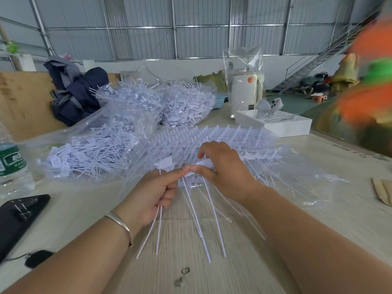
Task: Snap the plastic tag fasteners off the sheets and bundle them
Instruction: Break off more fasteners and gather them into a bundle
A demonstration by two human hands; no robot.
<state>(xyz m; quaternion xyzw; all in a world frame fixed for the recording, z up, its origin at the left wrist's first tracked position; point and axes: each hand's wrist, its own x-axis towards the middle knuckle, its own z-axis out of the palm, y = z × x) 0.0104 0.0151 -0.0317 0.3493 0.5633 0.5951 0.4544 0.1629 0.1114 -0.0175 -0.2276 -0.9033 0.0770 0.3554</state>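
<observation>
Pale wood-grain bench (pixel 212 240) carries the white plastic fastener sheets (pixel 222 141). Just in front of them, your left hand (pixel 148 194) grips two loose white fasteners (pixel 157 225), while your right hand's (pixel 224 166) fingers pinch a tag on the sheets' near edge.

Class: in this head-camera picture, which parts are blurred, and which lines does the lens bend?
Head view: the orange and green shape at the right edge is motion-blurred; the white plastic fastener sheets and both hands are fairly sharp; the grey corrugated wall beams curve, wide-angle distortion.
</observation>
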